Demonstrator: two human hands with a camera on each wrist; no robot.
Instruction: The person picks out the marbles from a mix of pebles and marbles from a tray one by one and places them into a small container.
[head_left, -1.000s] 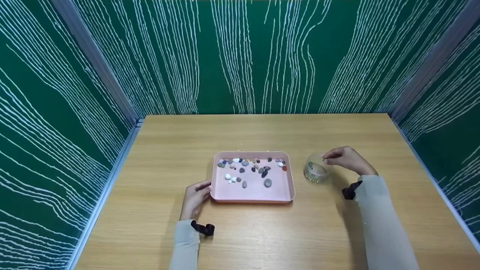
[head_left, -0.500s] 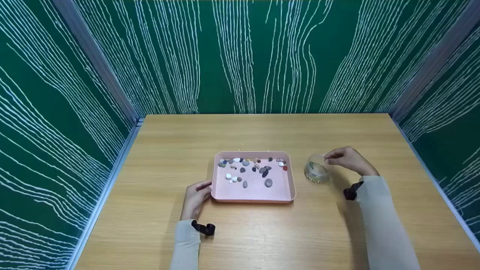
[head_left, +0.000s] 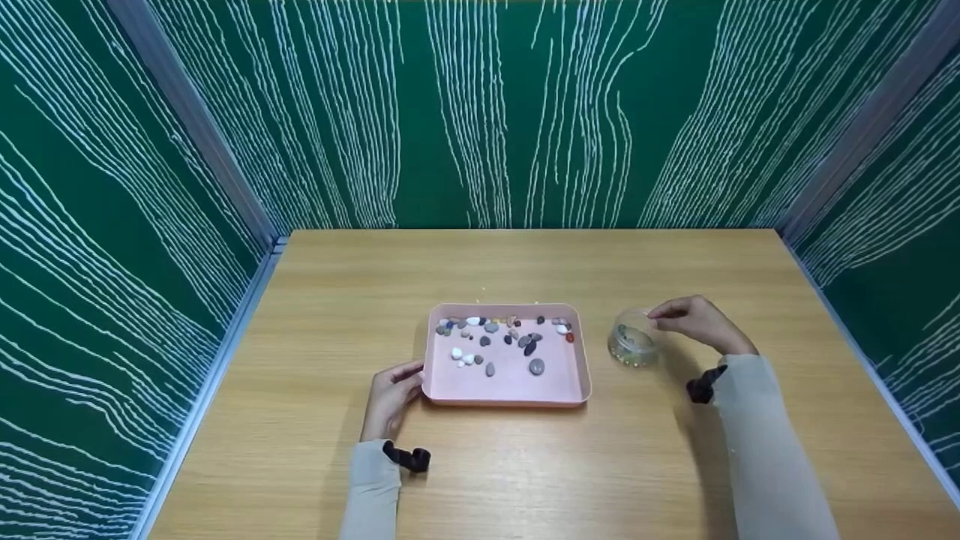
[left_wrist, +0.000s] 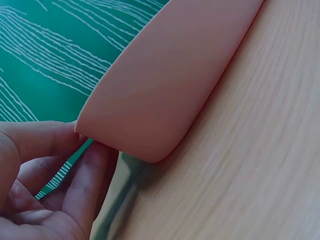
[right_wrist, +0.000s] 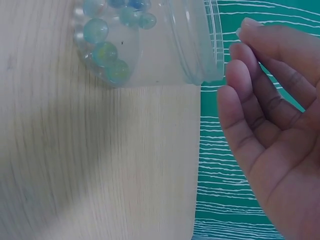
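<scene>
A pink rectangular tray [head_left: 551,386] lies on the table, with several small stones of grey, white, black and reddish colour in it. My left hand [head_left: 391,397] pinches the rim at its left side; in the left wrist view a fingertip [left_wrist: 70,129] sits on the corner while another finger reaches beneath. To the right stands a clear round jar [head_left: 622,349] holding several glass marbles [right_wrist: 106,53]. My right hand [head_left: 697,322] is at its mouth, with bent fingers [right_wrist: 234,102] right at the rim. I cannot tell whether they grip it.
The wooden table [head_left: 337,300] is bounded by green walls [head_left: 360,150] with white wavy lines and grey metal posts. A few pale specks [head_left: 483,289] lie behind the tray. Dark bands circle both wrists.
</scene>
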